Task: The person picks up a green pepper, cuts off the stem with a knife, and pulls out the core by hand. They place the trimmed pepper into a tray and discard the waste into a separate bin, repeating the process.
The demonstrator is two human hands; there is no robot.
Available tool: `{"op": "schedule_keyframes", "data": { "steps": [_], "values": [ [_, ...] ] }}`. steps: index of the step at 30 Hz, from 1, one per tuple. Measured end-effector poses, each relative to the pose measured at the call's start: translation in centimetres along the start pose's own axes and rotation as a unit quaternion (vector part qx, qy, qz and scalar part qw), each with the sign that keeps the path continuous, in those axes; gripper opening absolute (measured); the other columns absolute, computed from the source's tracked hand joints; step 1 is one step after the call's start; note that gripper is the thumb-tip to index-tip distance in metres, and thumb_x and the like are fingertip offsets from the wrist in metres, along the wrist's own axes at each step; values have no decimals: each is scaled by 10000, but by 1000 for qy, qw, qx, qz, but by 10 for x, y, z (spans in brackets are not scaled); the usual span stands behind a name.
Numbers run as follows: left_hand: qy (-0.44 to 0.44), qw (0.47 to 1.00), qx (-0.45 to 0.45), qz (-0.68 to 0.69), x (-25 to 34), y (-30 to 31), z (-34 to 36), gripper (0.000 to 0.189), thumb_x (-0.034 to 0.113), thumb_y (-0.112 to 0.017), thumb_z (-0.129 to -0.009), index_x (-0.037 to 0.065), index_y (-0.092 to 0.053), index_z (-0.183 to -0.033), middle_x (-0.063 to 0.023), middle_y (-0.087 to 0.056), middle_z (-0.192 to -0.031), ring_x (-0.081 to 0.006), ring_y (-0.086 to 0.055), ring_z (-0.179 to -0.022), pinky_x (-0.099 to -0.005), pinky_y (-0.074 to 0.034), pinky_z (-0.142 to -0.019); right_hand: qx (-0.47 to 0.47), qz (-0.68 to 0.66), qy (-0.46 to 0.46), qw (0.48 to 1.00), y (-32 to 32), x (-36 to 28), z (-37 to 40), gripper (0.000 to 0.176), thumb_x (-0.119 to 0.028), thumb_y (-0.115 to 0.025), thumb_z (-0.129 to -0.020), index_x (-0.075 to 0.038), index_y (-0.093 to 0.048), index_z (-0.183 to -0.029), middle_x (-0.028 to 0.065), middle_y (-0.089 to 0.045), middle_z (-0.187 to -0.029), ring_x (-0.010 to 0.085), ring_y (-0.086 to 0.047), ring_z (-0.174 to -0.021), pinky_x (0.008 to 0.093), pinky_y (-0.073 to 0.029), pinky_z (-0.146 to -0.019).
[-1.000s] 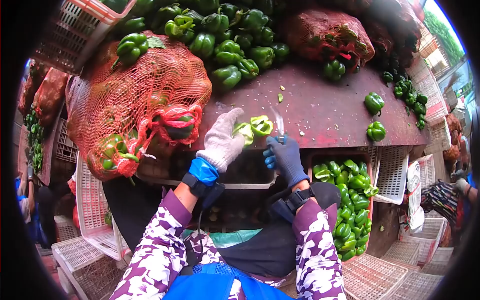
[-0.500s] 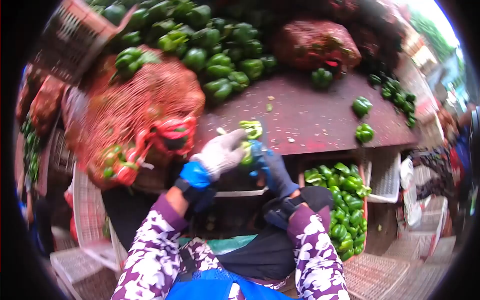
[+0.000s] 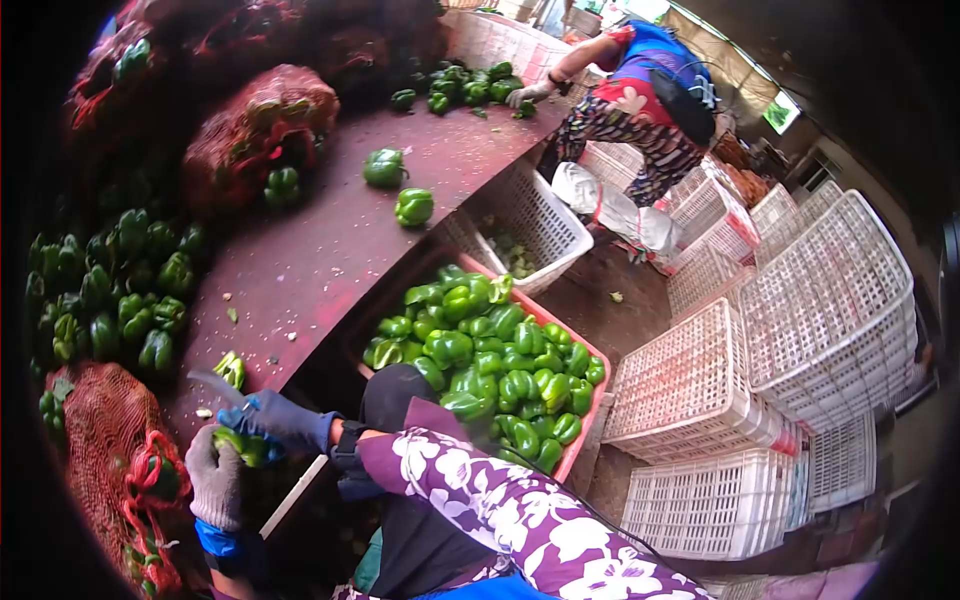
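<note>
My left hand (image 3: pixel 214 478), in a pale knitted glove, is closed around a green bell pepper (image 3: pixel 243 446) at the table's near edge. Close beside it, my right hand (image 3: pixel 292 422) wears a blue glove and grips a knife (image 3: pixel 214 386), its blade pointing to the left over the table. The knife's handle is mostly hidden by the fingers. A cut piece of green pepper (image 3: pixel 230 370) lies on the dark red table (image 3: pixel 300 240) just beyond the blade. Two whole peppers, one of them this nearer pepper (image 3: pixel 414 207), rest further along the tabletop.
An orange crate (image 3: pixel 598 405) full of green peppers stands to my right. Behind it is a white crate (image 3: pixel 570 240). Stacked white crates (image 3: pixel 670 385) fill the right side. Red mesh sacks (image 3: pixel 100 430) and piled peppers (image 3: pixel 110 280) lie left. Another person (image 3: pixel 640 90) bends at the table's far end.
My view has swung to the right, bringing the pepper crate, the stacked crates and the other person into fuller view. Both hands stay close together at the table edge; the knife blade now shows.
</note>
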State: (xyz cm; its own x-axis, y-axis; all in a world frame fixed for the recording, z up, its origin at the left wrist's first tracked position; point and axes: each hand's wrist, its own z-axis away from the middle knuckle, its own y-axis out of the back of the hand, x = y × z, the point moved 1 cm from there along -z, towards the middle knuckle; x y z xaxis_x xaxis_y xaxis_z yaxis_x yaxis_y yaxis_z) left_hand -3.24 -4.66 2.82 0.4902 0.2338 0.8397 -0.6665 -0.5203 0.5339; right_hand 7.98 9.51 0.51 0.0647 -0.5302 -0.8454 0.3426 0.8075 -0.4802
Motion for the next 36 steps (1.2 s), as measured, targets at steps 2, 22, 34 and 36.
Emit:
{"op": "schedule_keyframes", "data": {
  "steps": [2,22,34,36],
  "values": [
    [1,999,34,-18,-2,-5,0,184,123,-559,-874,-31,-630,-946,-119,-617,-769,-205,-586,-719,-347,-476,-694,-14,41,29,999,-6,-7,7,289,-386,-742,-897,-114,-645,-897,-27,-560,-643,72,-530,-502,231,-414,-432],
    [62,990,-121,44,40,25,14,238,192,-693,-842,-16,-697,-957,-36,-641,-750,-72,-527,-644,-277,-443,-588,-70,128,-71,987,-8,-57,45,428,-205,-772,-862,-48,-680,-1250,-23,-672,-801,9,-562,-598,167,-396,-493],
    [254,843,79,467,36,23,34,172,178,-691,-931,62,-672,-1057,15,-664,-841,-57,-597,-664,-212,-493,-531,25,61,-79,995,-12,-55,41,463,-188,-753,-880,-53,-624,-1304,28,-711,-973,90,-673,-727,195,-492,-544],
    [159,930,189,273,31,16,32,160,147,-689,-932,40,-677,-1050,11,-665,-833,-53,-598,-678,-217,-501,-544,12,12,-46,999,-15,-49,34,464,-197,-756,-880,-52,-623,-1301,28,-708,-971,89,-670,-723,206,-505,-543]
  ]
}}
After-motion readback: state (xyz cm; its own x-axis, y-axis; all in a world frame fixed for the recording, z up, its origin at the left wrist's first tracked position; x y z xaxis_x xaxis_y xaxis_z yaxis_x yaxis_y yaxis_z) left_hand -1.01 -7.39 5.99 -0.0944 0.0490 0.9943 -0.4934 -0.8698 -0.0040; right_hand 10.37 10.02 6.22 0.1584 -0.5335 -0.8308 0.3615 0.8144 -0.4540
